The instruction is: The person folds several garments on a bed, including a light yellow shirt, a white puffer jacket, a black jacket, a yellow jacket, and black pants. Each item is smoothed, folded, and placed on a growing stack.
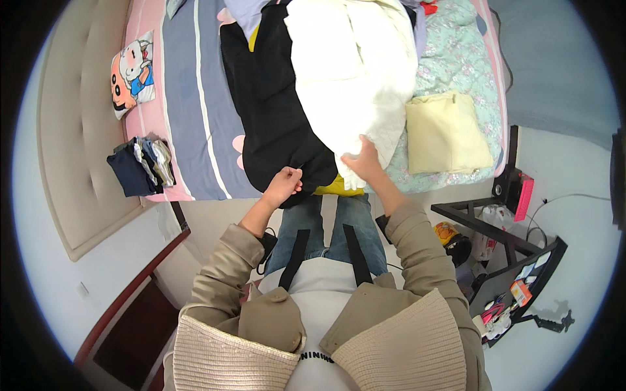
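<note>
A black garment (270, 98) lies spread on the bed, its lower end close to the bed's near edge. Over its right side rests a white garment (355, 72), which looks thick and soft. My left hand (282, 186) is closed, fingers curled, at the black garment's lower end; whether cloth is pinched in it is hidden. My right hand (367, 161) touches the lower part of the white garment, thumb and fingers apart. Yellow cloth (340, 188) shows beneath both garments at the bed's edge. To the right is a folded pale-yellow cloth (448, 133).
Folded clothes (140, 166) stand at the bed's left corner, near a cartoon cushion (134, 75). More clothes lie at the far side. A padded headboard (85, 117) borders the left. At right are a black metal frame (486, 225) and a yellow-and-black tub (453, 241).
</note>
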Available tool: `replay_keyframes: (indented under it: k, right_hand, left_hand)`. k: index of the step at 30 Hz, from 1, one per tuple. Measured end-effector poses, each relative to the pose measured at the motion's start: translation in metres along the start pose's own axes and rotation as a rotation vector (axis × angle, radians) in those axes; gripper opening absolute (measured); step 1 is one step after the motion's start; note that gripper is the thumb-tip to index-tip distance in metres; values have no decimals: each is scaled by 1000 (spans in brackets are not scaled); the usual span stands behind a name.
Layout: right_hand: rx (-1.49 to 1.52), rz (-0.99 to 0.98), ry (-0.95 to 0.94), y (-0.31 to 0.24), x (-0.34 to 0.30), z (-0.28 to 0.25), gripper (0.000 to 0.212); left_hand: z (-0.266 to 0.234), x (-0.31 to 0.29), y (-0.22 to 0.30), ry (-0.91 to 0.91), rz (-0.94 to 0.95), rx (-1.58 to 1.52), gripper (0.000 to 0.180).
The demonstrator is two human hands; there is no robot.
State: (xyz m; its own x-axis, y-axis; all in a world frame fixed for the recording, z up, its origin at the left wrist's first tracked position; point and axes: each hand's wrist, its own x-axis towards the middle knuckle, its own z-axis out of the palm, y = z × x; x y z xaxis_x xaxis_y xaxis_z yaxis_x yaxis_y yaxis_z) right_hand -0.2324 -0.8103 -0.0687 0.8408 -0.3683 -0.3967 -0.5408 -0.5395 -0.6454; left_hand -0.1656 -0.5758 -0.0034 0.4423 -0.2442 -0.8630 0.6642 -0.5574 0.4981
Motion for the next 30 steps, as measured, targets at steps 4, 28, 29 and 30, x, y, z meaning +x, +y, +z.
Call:
replay_keyframes:
  k: [4,28,29,30]
  right_hand:
    - [-388,258,-68,-26,5,18,74]
    - [806,-297,-958,-313,-158,-235,33]
    - [872,-180,-801,-318,-166,-231,31]
    - [934,-64,-641,-320,-174,-226,29]
  left_hand:
    - [-13,-7,-10,52,-28,-32,32]
    - [-66,-216,148,239,1513,457,90]
    - [-67,-226,148,-20,1307,481,70]
    - [-67,-232,147,-120,1205,438,60]
